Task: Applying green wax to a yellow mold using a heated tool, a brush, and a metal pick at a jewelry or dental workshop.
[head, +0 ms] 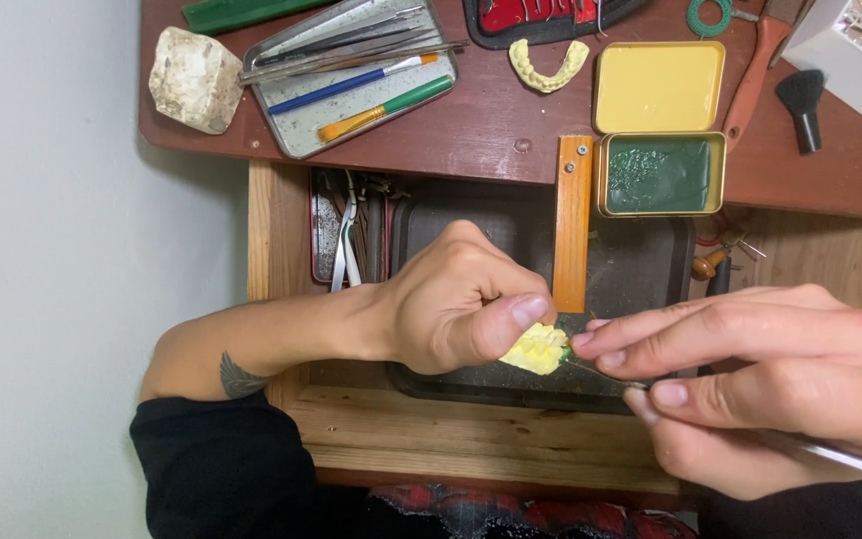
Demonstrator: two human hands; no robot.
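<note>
Head view: left hand point(451, 304) grips yellow dental cast point(536, 349); right hand point(760, 374) pinches metal tool point(830, 454), tip at cast, over open drawer point(451, 429).

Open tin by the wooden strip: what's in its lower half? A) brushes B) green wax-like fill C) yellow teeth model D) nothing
B: the lower half of the tin holds a dark green mass, while its yellow lid lies open above it.
</note>
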